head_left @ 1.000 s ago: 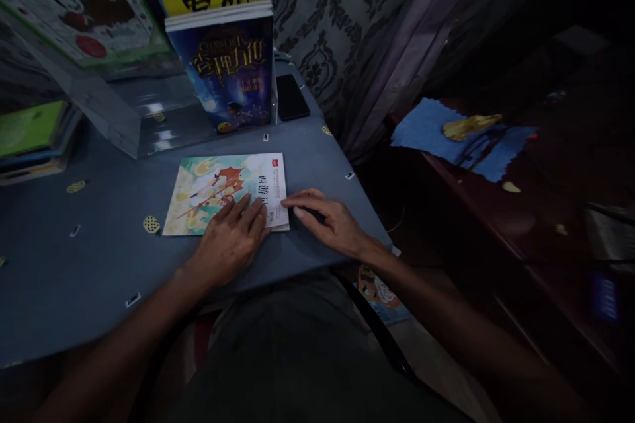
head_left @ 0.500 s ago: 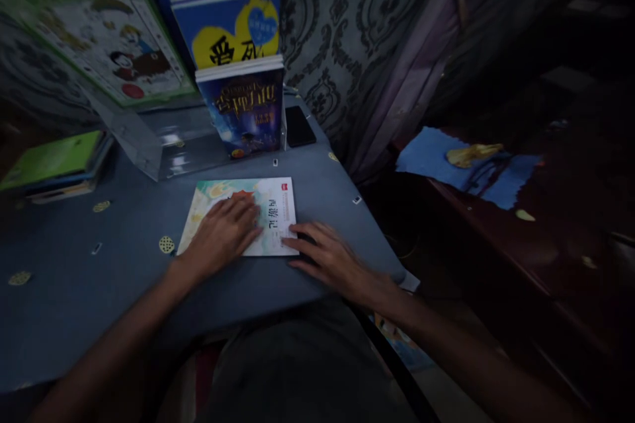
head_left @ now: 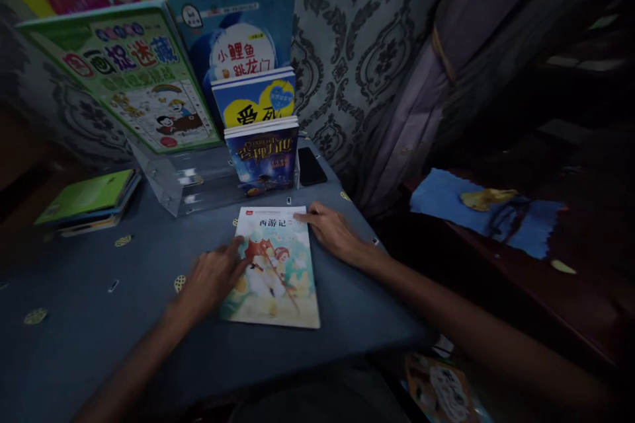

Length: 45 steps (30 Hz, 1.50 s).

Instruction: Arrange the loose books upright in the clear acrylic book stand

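Observation:
A thin picture-covered book (head_left: 278, 277) lies closed on the blue tablecloth, its title end toward the rack and its cover upright to me. My left hand (head_left: 211, 274) rests at the book's left edge, fingers loosely stretched and their tips touching the cover; it is open. At the top right corner, my right hand (head_left: 332, 231) lays an outstretched index finger on the cover, its other fingers partly bent and partly hidden. Neither hand appears to grip the book.
Behind the book stands a clear acrylic rack (head_left: 171, 188) filled with upright books. A dark phone (head_left: 311, 166) lies beside it. Stacked books (head_left: 92, 201) sit at left. To the right, a blue cloth (head_left: 436, 201) lies on a dark red surface. Another book (head_left: 444, 390) shows below the table edge.
The book has been turned from sideways to upright. My left hand has slid off the cover's middle to its left edge, and my right hand has moved to the top right corner. The view has tilted up.

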Tool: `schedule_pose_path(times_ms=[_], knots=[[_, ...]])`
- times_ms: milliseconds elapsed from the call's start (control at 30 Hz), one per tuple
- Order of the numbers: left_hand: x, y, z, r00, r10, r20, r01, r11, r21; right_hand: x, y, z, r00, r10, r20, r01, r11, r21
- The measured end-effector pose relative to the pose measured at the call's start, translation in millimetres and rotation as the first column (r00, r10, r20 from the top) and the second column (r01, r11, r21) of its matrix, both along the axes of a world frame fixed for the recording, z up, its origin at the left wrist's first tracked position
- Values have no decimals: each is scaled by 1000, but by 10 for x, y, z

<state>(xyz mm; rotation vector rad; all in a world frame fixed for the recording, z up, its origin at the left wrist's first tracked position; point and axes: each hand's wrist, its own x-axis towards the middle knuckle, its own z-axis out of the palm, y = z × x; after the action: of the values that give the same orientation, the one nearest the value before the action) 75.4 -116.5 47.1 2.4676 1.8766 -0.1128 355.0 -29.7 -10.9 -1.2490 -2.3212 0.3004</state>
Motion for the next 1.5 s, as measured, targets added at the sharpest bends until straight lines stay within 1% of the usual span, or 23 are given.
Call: schedule_pose_path(times_ms=[67,133,267,433,500,633,733,767,800,867,933,967,1000,1100,1200,1333,1400,1500], knots=[[23,-19,-83,994,-26,104,24,999,22,-109,212,63,999,30,27,-29,999,-41],[36,4,-145,985,-28,172,21,999,41,-176,332,112,998,50,35,-47,996,-78],[53,120,-207,972,-32,232,13,996,84,-204,379,135,998,46,49,-41,994,-98],[86,329,-244,976,-48,212,22,992,123,-264,394,72,991,-67,118,68,998,-7],[95,391,-243,980,-54,189,29,991,133,-299,407,69,982,-106,153,107,994,-1],[110,423,-197,993,-42,114,28,992,122,-351,356,157,959,-165,230,176,984,-32],[132,435,-173,998,-36,49,28,988,151,-424,256,250,937,-214,274,213,976,37],[138,452,-181,998,-50,41,42,983,181,-466,222,269,938,-207,279,195,978,67],[141,478,-200,997,-70,45,58,975,216,-517,192,276,946,-169,277,149,985,90],[133,550,-269,989,-121,89,93,956,277,-633,150,258,968,-11,252,-14,995,99],[105,631,-360,973,-173,155,119,944,307,-737,137,208,967,146,208,-166,983,81],[86,667,-404,963,-197,182,134,941,311,-772,141,180,964,187,190,-204,976,72],[68,696,-442,955,-218,202,148,939,310,-790,151,156,963,200,179,-215,975,63],[26,738,-510,946,-230,227,155,939,306,-743,200,121,972,151,180,-158,987,25],[16,733,-523,949,-217,229,142,942,306,-595,258,119,980,57,189,-57,998,-9],[19,727,-523,952,-211,223,139,944,300,-418,323,87,984,-63,167,64,998,-2],[14,732,-519,953,-204,222,134,946,295,-373,351,59,985,-83,152,82,997,8],[3,738,-502,956,-202,213,137,948,287,-342,384,22,988,-66,141,67,998,-3]])
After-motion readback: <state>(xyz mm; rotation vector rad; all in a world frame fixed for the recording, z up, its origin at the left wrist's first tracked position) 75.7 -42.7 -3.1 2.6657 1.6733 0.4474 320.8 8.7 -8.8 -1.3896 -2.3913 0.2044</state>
